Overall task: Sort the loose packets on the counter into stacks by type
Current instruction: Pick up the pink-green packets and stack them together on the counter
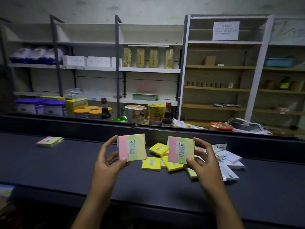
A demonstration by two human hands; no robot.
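My left hand [108, 160] pinches a pink, green and yellow striped packet [132, 147] marked 2209, held upright above the dark counter [49, 166]. A second striped packet [180, 150] of the same kind is held up by my right hand [203, 160]. Between and below them lie several yellow packets [151, 164] in a loose heap. Several white and pale blue packets [230, 158] lie to the right of my right hand. Far left on the counter sits a small stack of striped packets [49, 141].
A raised dark ledge [66, 124] runs behind the counter. Beyond it stand tubs, jars with yellow lids [89, 111], sauce bottles [167, 117] and noodle cups [136, 114]. Shelving with boxes fills the back wall. A coloured item [5, 190] shows at the left edge.
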